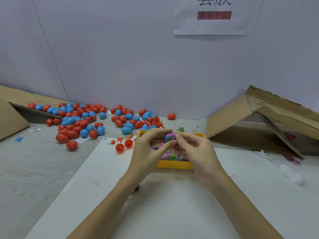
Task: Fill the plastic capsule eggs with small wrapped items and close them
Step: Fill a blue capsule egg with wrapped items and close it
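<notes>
We see both hands covering much of the yellow tray (174, 165) and the wrapped items (172, 155) in it; print on the wrappers is too blurred to read. The top edge cuts the characters on the wall sign (214, 23). A red object (290, 136) inside the right cardboard box (241, 118) stays unidentifiable

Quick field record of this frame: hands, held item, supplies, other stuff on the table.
left hand: grips blue egg half
right hand: pinches pink wrapped item at the half's mouth
egg state: not closed
yellow tray: under hands, holds wrapped items
open red egg: left of tray, two halves
egg pile: red and blue, back left
cardboard box: right, on its side
</notes>
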### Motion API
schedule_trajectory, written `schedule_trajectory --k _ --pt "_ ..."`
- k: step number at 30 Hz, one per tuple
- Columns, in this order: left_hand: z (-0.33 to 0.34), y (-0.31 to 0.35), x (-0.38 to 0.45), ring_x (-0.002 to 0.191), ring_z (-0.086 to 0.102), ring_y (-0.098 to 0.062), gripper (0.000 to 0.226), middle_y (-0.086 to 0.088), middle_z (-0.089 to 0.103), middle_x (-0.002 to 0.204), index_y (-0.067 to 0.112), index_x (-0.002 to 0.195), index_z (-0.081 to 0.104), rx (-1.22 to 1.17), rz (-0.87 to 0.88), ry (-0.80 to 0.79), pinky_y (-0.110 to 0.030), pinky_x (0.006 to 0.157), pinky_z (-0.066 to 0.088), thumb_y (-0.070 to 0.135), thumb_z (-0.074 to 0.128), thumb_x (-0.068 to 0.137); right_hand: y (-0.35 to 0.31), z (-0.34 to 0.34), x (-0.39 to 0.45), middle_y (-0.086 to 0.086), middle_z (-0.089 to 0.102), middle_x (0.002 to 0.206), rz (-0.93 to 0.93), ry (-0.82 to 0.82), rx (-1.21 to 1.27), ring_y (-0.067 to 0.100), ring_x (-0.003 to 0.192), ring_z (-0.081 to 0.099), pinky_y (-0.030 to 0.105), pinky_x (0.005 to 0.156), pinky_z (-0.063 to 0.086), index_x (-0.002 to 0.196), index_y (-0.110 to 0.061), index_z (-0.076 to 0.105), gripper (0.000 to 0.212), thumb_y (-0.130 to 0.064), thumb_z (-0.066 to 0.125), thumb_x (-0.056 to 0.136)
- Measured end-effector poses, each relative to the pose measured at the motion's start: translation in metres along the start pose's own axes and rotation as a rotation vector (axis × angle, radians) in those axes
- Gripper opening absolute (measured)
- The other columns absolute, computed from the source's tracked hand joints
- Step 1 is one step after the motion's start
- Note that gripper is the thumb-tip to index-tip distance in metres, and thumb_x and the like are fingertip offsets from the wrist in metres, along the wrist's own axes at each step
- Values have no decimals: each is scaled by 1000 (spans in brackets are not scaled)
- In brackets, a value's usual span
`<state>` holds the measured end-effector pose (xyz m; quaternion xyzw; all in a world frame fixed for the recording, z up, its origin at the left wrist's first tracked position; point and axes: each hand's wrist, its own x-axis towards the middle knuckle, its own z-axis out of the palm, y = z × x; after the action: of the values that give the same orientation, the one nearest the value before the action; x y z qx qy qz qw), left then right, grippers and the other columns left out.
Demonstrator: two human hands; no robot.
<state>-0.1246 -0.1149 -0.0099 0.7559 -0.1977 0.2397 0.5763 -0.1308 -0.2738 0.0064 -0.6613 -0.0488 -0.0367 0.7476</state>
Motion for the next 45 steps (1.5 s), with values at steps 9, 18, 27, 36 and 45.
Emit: schedule_trajectory --k 9,18,27,36,45 --pt "0 -1 2 96 73 -16 31 9 74 106 19 122 70 3 6 -40 -29 81 61 23 74 91 -4 -1 6 7 79 88 108 23 -38 18 78 76 29 66 58 104 -11 73 40 -46 55 102" --pt "-1 0 0 93 70 -11 36 10 68 109 21 126 63 109 28 -89 -21 78 58 25 74 91 0 -4 4 9 79 89 27 -33 -138 16 79 76 21 63 57 105 -6 77 28 -30 64 100" --pt "-3 -4 -1 102 64 -9 46 10 60 118 22 138 56 191 52 -85 -17 82 55 33 66 95 -9 -20 15 19 77 106 270 -92 334 21 89 76 21 68 59 120 3 69 29 -19 59 104" --pt "-3 -4 2 97 57 0 18 6 60 104 17 106 71 277 39 -26 -10 74 47 27 60 98 -72 -93 85 11 74 92 -41 137 1489 18 75 69 21 63 52 131 -10 66 30 -13 48 106" --pt "-12 -21 6 95 58 -7 16 8 61 101 16 107 73 421 -37 -2 -14 76 50 25 63 98 -4 -63 62 4 65 84 227 26 718 11 69 59 22 61 50 122 -5 69 36 -29 45 109"
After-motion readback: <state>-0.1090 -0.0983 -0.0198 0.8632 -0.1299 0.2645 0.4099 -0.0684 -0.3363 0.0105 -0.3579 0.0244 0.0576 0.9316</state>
